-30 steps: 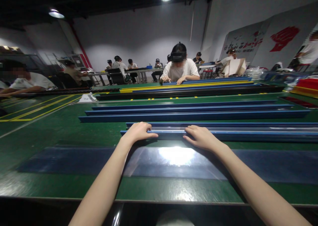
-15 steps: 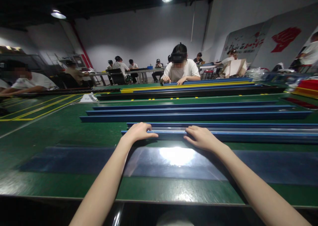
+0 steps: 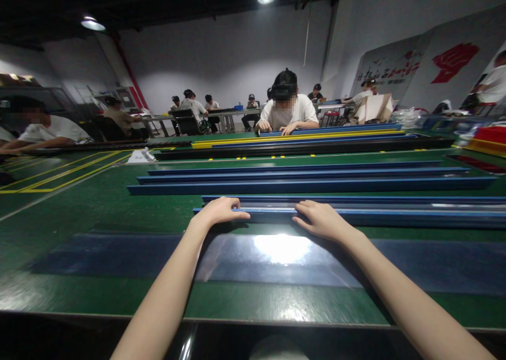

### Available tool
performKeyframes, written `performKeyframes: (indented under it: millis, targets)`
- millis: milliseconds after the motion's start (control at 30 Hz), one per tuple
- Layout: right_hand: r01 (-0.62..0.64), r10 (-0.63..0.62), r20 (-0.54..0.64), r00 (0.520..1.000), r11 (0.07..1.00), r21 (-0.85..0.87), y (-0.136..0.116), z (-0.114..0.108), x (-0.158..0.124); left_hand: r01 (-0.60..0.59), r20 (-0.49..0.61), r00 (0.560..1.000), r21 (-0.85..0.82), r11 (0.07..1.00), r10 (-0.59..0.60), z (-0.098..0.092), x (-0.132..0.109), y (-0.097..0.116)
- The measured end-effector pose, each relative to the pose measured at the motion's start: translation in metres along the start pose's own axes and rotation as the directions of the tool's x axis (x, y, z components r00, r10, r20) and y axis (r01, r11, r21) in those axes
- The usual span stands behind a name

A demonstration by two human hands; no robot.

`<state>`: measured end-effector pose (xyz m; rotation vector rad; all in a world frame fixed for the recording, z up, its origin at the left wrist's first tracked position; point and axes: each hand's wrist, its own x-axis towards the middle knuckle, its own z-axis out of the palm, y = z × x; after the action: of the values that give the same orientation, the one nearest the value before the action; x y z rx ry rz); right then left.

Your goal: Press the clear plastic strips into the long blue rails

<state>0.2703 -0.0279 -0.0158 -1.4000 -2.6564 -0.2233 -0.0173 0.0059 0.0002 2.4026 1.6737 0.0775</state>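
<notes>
A long blue channel strip [image 3: 387,219] lies crosswise on the green table. My left hand [image 3: 222,210] grips it near its left end, thumb on the near wall and fingers curled over into the channel. Farther right, my right hand [image 3: 318,219] holds the same strip in a similar way, thumb on the near side and fingertips over the top edge. Inside the channel a pale, shiny band shows between the hands; what it is, I cannot make out. A clear bluish plastic sheet [image 3: 130,254] lies flat under my forearms, with a bright glare on it.
Several more blue strips [image 3: 308,185] lie parallel beyond my hands. Farther back are black strips [image 3: 336,148], yellow strips [image 3: 221,144] and a white block [image 3: 140,155]. A co-worker [image 3: 290,109] bends over the far side. The table's near edge [image 3: 288,323] runs below my forearms.
My left hand has shifted very slightly to the left on the strip. My right hand stays in place.
</notes>
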Motion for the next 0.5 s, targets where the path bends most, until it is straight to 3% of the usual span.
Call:
performKeyframes:
  millis: [500]
  targets:
    - [-0.002, 0.002, 0.011, 1.0, 1.0, 0.003, -0.0006, -0.0005, 0.0003, 0.007, 0.028, 1.0, -0.048, 0.999, -0.005, 0.0035, 0.0052, -0.0045]
